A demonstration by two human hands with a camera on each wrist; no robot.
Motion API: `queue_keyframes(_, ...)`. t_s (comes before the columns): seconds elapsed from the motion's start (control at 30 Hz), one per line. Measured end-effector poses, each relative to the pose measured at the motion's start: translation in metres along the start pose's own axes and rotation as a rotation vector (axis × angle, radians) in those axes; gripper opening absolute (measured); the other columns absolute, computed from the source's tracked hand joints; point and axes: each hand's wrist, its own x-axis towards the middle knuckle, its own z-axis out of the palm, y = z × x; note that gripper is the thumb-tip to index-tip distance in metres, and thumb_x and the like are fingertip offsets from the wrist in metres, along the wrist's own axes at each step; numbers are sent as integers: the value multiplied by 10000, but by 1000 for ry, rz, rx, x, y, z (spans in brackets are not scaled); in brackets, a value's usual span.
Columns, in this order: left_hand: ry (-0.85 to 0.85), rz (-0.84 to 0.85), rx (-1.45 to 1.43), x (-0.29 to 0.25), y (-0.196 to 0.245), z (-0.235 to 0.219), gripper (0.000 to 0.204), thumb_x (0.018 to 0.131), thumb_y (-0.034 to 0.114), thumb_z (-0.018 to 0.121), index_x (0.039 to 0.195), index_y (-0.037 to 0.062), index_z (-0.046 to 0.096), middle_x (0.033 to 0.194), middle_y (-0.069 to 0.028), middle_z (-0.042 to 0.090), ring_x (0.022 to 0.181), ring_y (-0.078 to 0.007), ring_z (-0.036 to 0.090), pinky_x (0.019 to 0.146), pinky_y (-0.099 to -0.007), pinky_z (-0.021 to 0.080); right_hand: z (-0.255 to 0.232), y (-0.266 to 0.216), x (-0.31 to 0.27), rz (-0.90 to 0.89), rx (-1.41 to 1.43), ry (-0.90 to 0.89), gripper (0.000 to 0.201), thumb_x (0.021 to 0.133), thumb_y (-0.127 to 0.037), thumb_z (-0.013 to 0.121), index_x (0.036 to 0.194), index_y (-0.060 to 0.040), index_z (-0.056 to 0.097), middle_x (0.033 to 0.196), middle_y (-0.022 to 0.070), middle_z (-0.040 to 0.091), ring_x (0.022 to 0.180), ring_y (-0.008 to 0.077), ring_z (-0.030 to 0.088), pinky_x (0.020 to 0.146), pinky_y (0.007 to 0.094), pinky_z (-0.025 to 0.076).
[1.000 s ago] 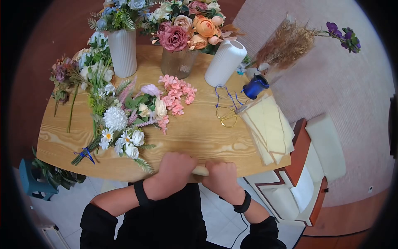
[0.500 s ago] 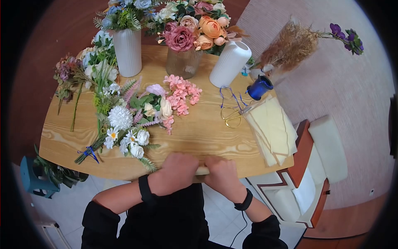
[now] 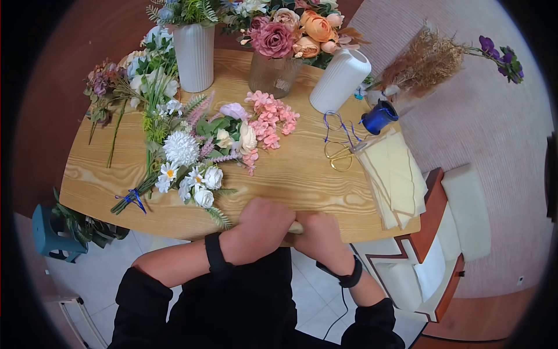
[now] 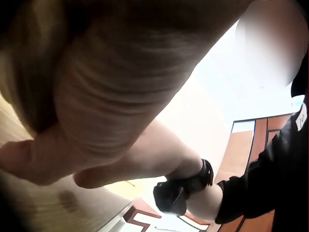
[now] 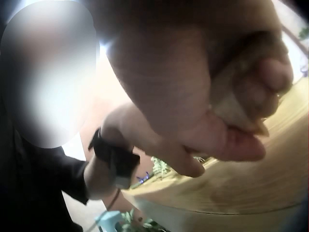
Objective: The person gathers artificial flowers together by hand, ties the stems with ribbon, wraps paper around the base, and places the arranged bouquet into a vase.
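At the table's front edge, both hands are curled round a small pale, cream-coloured piece [image 3: 295, 227] that shows between them. The left hand [image 3: 260, 228] grips its left end, and the right hand [image 3: 319, 234] grips its right end. In the right wrist view, the pale piece [image 5: 231, 101] lies inside the curled fingers and thumb. Most of it is hidden by the hands, so its full shape cannot be told. Left of the hands lies a bouquet of white, cream and pink flowers [image 3: 181, 148], its stems tied with blue ribbon [image 3: 137, 199].
On the wooden table [image 3: 290, 183] are gold-handled scissors [image 3: 339, 161], a stack of cream sheets [image 3: 395, 177] and a blue ribbon spool [image 3: 379, 117]. Behind stand a white vase [image 3: 340, 80], a glass vase [image 3: 274, 74] with roses and another white vase [image 3: 195, 58] with blue flowers.
The head view has shifted, so the table and its flowers appear further right and higher. Both hands keep their hold on the pale piece, and less of it shows between them.
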Motion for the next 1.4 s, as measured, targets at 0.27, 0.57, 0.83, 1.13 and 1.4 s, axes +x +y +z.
queue_keyframes(0.27, -162, -42, 27, 9, -5, -27, 100, 671, 111, 606, 764, 102, 569, 714, -46, 588, 712, -223, 599, 561, -354, 428, 7, 12, -2, 4, 46, 95, 112, 614, -130, 687, 618, -55, 604, 588, 145, 579, 541, 322, 573, 502, 386, 450)
queue_keyframes(0.57, 335, -84, -949, -12, 3, -66, 365, 635, -77, 652, 971, 42, 571, 923, -100, 595, 837, -238, 606, 723, -302, 502, 11, 15, -18, -71, 614, 297, 151, 606, 14, 713, 628, -37, 573, 542, 59, 534, 463, 148, 482, 464, 252, 390)
queue_keyframes(0.83, 382, 192, -742, -11, 13, -80, 287, 626, -75, 662, 896, 24, 650, 937, -100, 618, 727, -207, 630, 623, -287, 511, 25, 8, -19, -211, 760, 317, 137, 601, 12, 699, 669, -35, 590, 566, 88, 531, 489, 203, 523, 460, 277, 396)
queue_keyframes(1.13, 316, 304, -428, -8, 5, -82, 245, 591, -34, 648, 819, 56, 633, 1022, -75, 593, 762, -226, 625, 598, -295, 511, 15, -2, -16, -203, 884, 90, 182, 664, -56, 725, 819, -31, 634, 686, 65, 616, 611, 158, 582, 580, 269, 463)
queue_keyframes(1.4, 252, 395, -386, 4, 10, -94, 228, 568, -20, 633, 784, 44, 603, 993, -63, 611, 781, -229, 624, 599, -304, 509, 16, 7, -7, -235, 1025, 10, 245, 680, -73, 723, 911, -47, 647, 794, 72, 649, 729, 132, 605, 645, 277, 474)
